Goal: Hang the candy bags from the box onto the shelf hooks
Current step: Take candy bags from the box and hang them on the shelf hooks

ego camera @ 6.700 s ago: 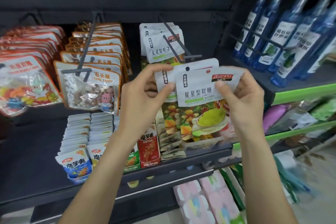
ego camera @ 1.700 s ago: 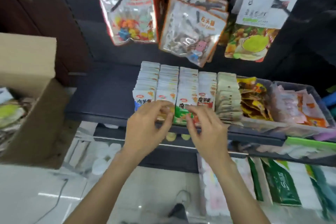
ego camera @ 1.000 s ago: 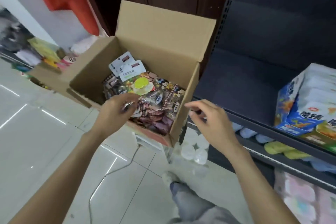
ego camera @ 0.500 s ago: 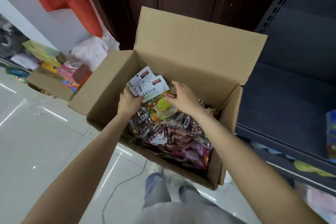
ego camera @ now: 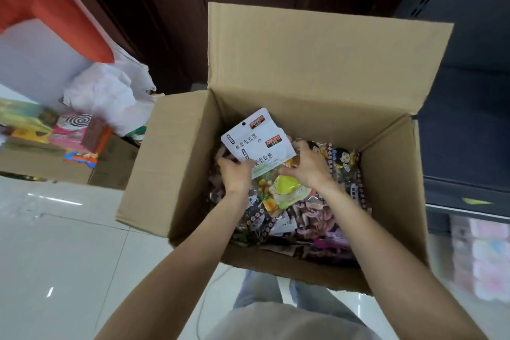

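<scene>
An open cardboard box (ego camera: 176,163) stands on the floor, full of candy bags. Both hands reach inside it. My left hand (ego camera: 234,174) grips the left edge of two white-topped candy bags (ego camera: 256,143) with fruit pictures on their lower halves. My right hand (ego camera: 306,165) grips the same bags at their right side. The two bags overlap, with their white header cards raised toward the box's back wall. Darker brown and purple candy bags (ego camera: 325,215) lie loose underneath. The shelf hooks are out of view.
A dark shelf unit (ego camera: 466,132) stands right of the box. Another carton (ego camera: 49,163) with colourful goods and a white plastic bag (ego camera: 110,96) sit at the left on the glossy tiled floor. Dark wooden panels stand behind the box.
I turned from the shelf to the box. Both hands went in and took hold of the white-topped bags. Since half a second ago the bags have been lifted slightly.
</scene>
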`<move>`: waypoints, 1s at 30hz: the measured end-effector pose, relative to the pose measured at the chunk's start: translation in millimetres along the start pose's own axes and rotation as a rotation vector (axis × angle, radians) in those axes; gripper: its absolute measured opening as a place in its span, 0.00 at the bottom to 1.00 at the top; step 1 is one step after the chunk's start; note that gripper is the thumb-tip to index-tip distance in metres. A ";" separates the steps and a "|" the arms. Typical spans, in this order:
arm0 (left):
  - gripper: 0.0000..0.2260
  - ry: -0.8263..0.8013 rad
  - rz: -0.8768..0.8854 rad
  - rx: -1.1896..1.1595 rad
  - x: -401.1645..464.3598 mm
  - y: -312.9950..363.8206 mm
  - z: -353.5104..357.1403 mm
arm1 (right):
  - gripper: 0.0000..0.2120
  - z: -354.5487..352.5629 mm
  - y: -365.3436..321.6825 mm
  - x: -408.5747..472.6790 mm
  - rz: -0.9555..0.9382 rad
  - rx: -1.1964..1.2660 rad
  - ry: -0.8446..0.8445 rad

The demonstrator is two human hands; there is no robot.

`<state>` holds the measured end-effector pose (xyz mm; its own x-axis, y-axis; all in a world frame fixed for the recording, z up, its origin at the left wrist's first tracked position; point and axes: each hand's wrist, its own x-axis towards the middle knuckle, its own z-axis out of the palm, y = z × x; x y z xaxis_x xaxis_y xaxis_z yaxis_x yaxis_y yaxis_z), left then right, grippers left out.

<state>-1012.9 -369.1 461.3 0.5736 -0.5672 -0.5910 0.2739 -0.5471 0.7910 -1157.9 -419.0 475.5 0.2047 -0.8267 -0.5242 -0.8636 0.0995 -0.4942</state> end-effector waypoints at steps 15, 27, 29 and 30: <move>0.43 -0.535 0.583 0.721 12.7 7.9 14.4 | 0.42 15.2 24.9 -6.9 0.149 0.108 0.200; 0.09 -0.554 0.603 0.519 5.5 38.4 -19.5 | 0.23 -31.7 22.9 -75.0 0.263 0.027 0.513; 0.08 -0.451 0.754 0.491 -5.7 59.3 -37.3 | 0.19 -52.3 22.3 -103.0 0.138 0.174 0.715; 0.08 -0.410 0.799 0.451 -15.6 71.3 -44.5 | 0.17 -62.2 23.4 -118.0 0.065 0.254 0.787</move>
<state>-968.0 -371.9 534.0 0.1279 -0.9917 0.0106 -0.4420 -0.0474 0.8958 -1231.0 -353.6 568.9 -0.3054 -0.9516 0.0347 -0.7128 0.2043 -0.6709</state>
